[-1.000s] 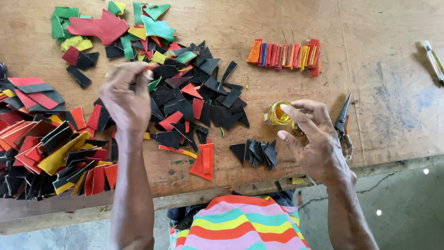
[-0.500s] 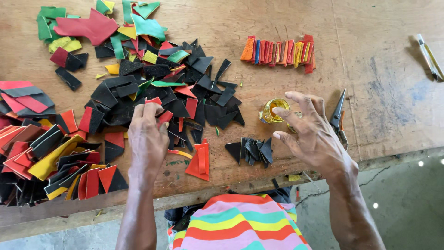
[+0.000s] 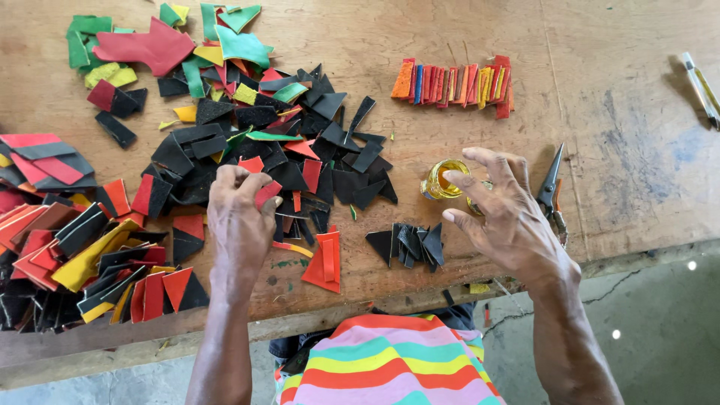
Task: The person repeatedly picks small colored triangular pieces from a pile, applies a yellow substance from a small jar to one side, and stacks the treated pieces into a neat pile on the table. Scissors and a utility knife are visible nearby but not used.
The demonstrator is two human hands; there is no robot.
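Fingers (image 3: 259, 191) of left hand (image 3: 238, 225) now pinch red piece (image 3: 268, 193).

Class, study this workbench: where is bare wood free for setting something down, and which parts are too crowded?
Free: the far right of the bench, between the row of coloured strips and the tool at the edge; also the strip between that row and the yellow pot. Crowded: the black scrap pile by the left hand, and the stacked pieces at left.

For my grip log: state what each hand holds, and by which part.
Left hand pinches a small red piece by its edge. Right hand holds nothing, fingers spread beside the yellow jar.
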